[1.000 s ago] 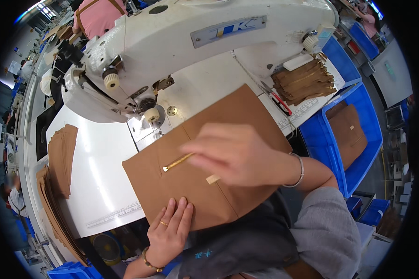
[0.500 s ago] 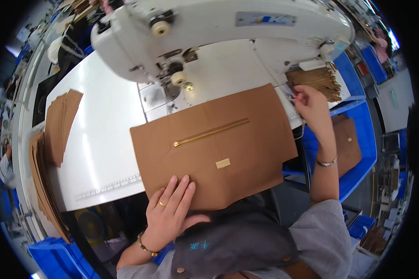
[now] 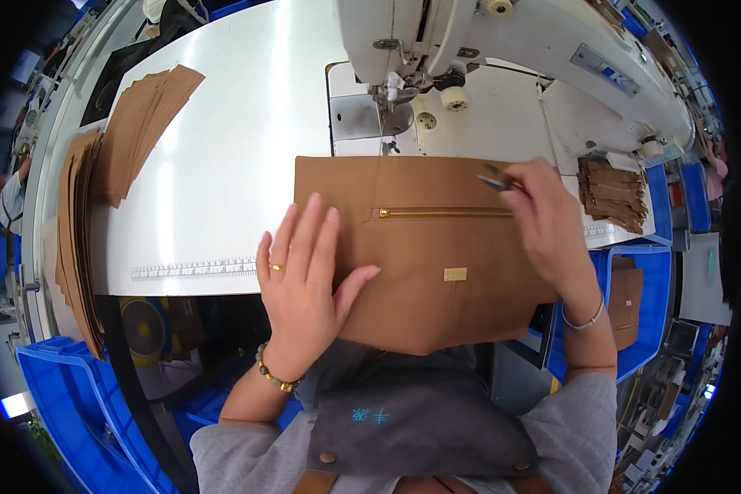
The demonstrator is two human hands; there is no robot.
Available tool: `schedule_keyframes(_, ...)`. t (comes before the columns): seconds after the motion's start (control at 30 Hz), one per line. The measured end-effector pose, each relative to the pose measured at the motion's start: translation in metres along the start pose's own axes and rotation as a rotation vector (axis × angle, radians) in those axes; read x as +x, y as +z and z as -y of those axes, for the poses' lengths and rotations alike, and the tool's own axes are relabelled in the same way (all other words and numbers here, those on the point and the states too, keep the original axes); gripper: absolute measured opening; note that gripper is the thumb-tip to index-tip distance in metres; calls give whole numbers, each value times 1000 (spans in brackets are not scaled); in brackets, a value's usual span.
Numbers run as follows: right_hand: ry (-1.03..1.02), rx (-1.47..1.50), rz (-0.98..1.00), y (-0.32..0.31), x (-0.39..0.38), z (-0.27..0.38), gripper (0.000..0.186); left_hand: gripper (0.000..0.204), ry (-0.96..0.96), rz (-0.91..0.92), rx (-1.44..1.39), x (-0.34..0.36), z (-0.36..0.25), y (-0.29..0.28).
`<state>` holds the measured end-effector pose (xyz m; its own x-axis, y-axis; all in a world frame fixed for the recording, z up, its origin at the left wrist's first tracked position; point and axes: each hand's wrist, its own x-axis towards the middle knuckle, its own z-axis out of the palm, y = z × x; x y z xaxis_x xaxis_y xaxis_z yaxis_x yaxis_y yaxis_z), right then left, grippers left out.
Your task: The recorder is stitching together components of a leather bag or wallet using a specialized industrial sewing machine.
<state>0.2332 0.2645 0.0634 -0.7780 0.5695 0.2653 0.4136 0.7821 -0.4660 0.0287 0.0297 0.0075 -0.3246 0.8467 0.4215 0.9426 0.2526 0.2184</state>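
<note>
A brown fabric or leather panel (image 3: 412, 313) lies at the table's front edge, its lower part hanging toward my lap. Across it runs a gold zipper (image 3: 445, 213), closed along the visible length, with a small gold plate (image 3: 455, 274) below. My left hand (image 3: 300, 276) rests over the panel's left side, fingers stretched out and holding nothing. In my right hand (image 3: 545, 226) is a pair of thread snips (image 3: 494, 178), dark blades pointing left above the panel's upper right. That hand hides the zipper's right end.
Behind the panel stands a white sewing machine (image 3: 519, 49), its needle area just beyond the panel's top edge. Brown pieces (image 3: 144, 123) are stacked at left; a smaller brown stack (image 3: 613, 193) lies right. Blue bins (image 3: 657, 309) flank the table.
My right hand has come from the table's right side to above the panel, with the snips now visible. The panel lies straighter, and my left hand has shifted up along its left side.
</note>
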Motion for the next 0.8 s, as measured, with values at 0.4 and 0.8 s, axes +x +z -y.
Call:
schedule_keyframes(0.4, -630, -209, 138, 79, 64, 15, 12, 103, -246, 86, 32, 0, 4, 11)
schedule_keyframes(0.8, -678, -239, 153, 76, 91, -1, 17, 68, -117, 142, 112, -20, 3, 4)
